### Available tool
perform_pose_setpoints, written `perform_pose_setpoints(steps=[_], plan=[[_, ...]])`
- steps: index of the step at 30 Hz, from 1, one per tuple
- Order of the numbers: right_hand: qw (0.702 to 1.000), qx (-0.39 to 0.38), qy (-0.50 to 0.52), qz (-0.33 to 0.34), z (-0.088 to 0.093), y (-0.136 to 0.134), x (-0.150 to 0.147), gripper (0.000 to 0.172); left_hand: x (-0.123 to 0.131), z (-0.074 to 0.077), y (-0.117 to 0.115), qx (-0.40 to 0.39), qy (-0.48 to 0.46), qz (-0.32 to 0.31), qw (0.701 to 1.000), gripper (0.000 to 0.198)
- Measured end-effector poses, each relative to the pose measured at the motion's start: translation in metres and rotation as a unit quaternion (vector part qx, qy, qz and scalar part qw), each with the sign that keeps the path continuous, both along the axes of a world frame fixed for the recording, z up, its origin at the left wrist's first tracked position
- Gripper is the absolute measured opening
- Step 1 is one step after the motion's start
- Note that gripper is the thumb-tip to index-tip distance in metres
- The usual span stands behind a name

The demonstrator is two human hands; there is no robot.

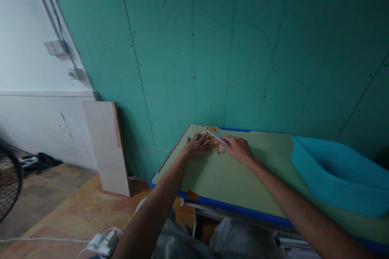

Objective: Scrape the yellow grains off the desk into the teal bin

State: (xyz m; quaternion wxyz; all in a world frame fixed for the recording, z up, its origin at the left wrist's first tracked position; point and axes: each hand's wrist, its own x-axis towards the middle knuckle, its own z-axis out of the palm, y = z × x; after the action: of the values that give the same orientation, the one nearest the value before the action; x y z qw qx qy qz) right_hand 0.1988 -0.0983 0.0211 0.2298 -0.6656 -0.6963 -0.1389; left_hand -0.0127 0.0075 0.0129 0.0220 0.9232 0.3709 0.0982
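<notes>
A teal panelled wall (243,48) fills most of the view, with a white wall (27,48) to its left. Below lies an orange-brown floor (60,206). A pale board (105,145) leans upright against the teal wall's foot. At the far left edge, part of a dark fan grille (7,182) shows. A white power strip (103,243) with cords lies on the floor near the bottom.

A green table (243,182) with a blue rim stands against the teal wall. On its right side sits a teal plastic tub (334,174), well apart from the hands.

Both forearms reach forward to the table's far left corner. There lies a small heap of tan grains (214,142), spread towards the wall.

The left hand (197,145) lies palm down with fingers spread, its fingertips touching the heap's left edge. The right hand (238,148) is closed around the end of a thin, flat, pale card (217,136). The card's long axis runs diagonally, from the right hand up and left towards the wall, its free end pointing away from the person. It rests over the grains, between the two hands. Its exact material is too small to tell.
</notes>
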Motion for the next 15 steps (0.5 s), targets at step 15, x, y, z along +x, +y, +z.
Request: perform_pose_setpoints(steps=[15], plan=[[0.999, -0.034, -0.016, 0.003, 0.008, -0.008, -0.014, 0.032, 0.005, 0.006, -0.011, -0.008, 0.029, 0.008, 1.0, 0.06]])
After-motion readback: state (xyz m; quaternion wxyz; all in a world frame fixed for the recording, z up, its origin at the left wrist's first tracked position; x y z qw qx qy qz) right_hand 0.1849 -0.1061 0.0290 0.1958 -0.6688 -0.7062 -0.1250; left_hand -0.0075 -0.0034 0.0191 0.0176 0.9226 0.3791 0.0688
